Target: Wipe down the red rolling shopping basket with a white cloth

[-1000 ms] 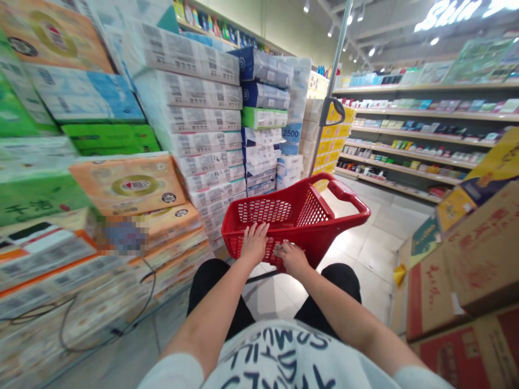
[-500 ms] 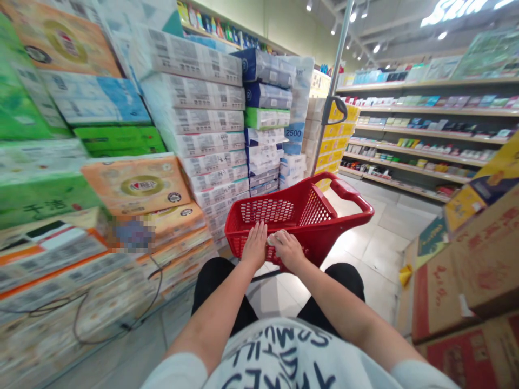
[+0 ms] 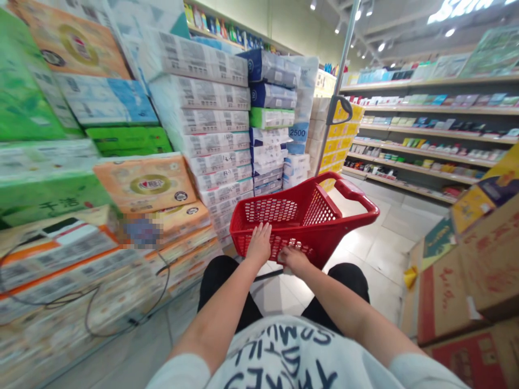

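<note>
The left hand (image 3: pixel 259 246), at the centre of the frame, is flat, with fingers extended close together, laid on the near rim of the red cart (image 3: pixel 275 208). The right hand (image 3: pixel 297 260), just beside it towards the lower centre, has its fingers bent and bunched over a small pale wad (image 3: pixel 286 269), mostly hidden, against the cart's near wall.

The cart occupies the centre of the frame. Its body is glossy moulded plastic, tapered, with rounded holes in a honeycomb pattern; an inner panel (image 3: pixel 323 205) carries a similar grid. A smooth looped handle (image 3: pixel 357 197) projects to the right.

Both hands cover part of the near wall. Black-clad knees (image 3: pixel 218 275) flank the space below. Behind the cart, a slim metal pole (image 3: pixel 344 51) with a dark grip (image 3: pixel 339 109) rises to the upper frame. White plastic-wrapped packs (image 3: pixel 219 97), stacked in flat layers, close off the space at upper centre-left; soft orange packs (image 3: pixel 148 183) and a thin looped cable (image 3: pixel 162 289) lie at left. Brown cardboard boxes (image 3: pixel 446 297) border the pale tiled floor (image 3: pixel 379 237) at right. Stocked shelves (image 3: pixel 430 111) span the upper right.
</note>
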{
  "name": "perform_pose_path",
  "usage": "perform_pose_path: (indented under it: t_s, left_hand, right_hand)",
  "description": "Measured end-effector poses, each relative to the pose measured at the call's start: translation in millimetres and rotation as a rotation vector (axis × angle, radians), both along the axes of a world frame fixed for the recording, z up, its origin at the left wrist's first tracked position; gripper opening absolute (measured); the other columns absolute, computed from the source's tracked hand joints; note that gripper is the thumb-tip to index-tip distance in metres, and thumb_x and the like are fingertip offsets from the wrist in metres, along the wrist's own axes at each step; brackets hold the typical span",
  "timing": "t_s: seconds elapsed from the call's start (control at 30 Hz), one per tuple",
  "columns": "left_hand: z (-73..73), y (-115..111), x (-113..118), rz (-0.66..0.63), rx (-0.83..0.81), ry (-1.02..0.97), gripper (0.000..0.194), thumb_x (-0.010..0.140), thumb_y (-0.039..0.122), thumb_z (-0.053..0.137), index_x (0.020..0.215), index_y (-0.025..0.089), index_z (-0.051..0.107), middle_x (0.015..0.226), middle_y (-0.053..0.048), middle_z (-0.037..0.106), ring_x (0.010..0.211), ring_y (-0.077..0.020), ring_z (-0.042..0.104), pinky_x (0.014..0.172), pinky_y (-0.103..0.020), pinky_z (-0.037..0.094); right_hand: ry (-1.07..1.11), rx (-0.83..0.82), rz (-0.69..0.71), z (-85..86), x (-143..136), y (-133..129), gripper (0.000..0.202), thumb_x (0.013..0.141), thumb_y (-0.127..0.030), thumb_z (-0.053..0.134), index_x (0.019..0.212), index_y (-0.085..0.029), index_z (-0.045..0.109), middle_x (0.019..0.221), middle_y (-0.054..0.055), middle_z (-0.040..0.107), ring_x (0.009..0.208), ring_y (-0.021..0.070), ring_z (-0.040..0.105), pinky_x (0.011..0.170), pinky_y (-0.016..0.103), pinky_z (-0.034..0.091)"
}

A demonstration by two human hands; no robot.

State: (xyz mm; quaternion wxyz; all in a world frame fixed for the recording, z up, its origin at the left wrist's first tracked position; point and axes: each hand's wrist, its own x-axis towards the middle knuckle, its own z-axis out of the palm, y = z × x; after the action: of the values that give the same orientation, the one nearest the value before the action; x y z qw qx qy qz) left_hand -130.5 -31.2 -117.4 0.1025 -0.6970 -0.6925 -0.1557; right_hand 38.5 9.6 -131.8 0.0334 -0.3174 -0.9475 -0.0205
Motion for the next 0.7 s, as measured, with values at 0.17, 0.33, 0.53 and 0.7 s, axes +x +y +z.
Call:
perform_pose_path:
  t_s: [0.17, 0.33, 0.53, 0.7]
  left_hand:
    - [6.1, 0.1, 5.8, 0.057, -0.034, 0.023, 0.057, 0.086, 0.013, 0.038, 0.143, 0.008, 0.039, 0.150, -0.012, 0.037, 0.142, -0.0287, 0.026, 0.117, -0.047, 0.022]
    - [7.1, -3.4, 7.0, 0.062, -0.056, 0.039, 0.059, 0.086, 0.011, 0.036, 0.145, 0.007, 0.035, 0.152, -0.012, 0.034, 0.143, -0.0272, 0.024, 0.118, -0.045, 0.020]
    - [6.7, -7.0, 10.4, 0.076, -0.065, 0.039, 0.060, 0.085, 0.011, 0.036, 0.145, 0.006, 0.034, 0.152, -0.012, 0.033, 0.143, -0.0280, 0.022, 0.118, -0.045, 0.018]
    - [8.7, -7.0, 11.5, 0.072, -0.084, 0.019, 0.061, 0.085, 0.013, 0.038, 0.146, 0.005, 0.033, 0.152, -0.013, 0.032, 0.143, -0.0290, 0.022, 0.118, -0.045, 0.019]
  right_hand:
    - [0.119, 0.146, 0.058, 8.3, 0.6, -4.2, 0.032, 0.095, -0.022, 0.043, 0.124, -0.022, 0.058, 0.121, 0.010, 0.058, 0.108, 0.0218, 0.052, 0.089, 0.033, 0.043]
    - [0.087, 0.128, -0.004, 1.3, 7.1, -7.7, 0.028, 0.091, -0.026, 0.052, 0.115, -0.021, 0.064, 0.118, 0.012, 0.059, 0.109, 0.0239, 0.052, 0.090, 0.034, 0.042]
    - [0.150, 0.186, -0.045, 7.1, 17.3, -6.7, 0.030, 0.092, -0.023, 0.049, 0.119, -0.023, 0.061, 0.114, 0.010, 0.059, 0.098, 0.0206, 0.054, 0.086, 0.032, 0.041]
    - [0.104, 0.172, -0.031, 6.2, 18.8, -5.2, 0.028, 0.091, -0.028, 0.052, 0.116, -0.021, 0.063, 0.115, 0.011, 0.059, 0.101, 0.0222, 0.054, 0.085, 0.032, 0.041]
